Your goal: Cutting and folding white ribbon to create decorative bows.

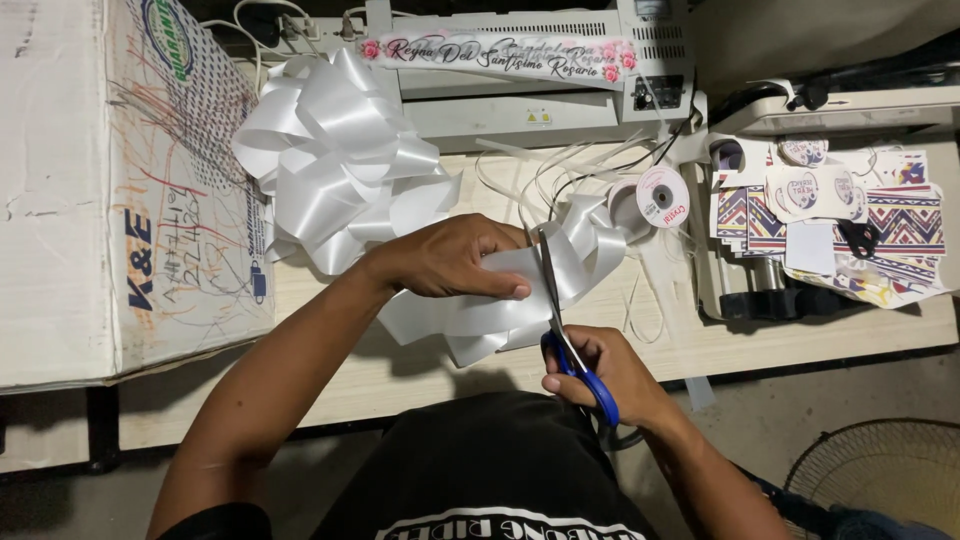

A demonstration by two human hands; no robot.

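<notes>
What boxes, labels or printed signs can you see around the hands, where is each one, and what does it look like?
Cardboard box: far left on the table, large, white, scribbled with pen marks.
Printed banner strip: on the grey machine at top, long, pale, pink flowers at its ends.
Ribbon spool label: right of centre, round, white and red.
Sticker sheets: right, round labels over patterned multicoloured prints.

1. The left hand covers part of the folded white ribbon.
2. The right hand hides most of the blue scissors handles.
3. The cardboard box and the fan are cut by the picture edges.
</notes>
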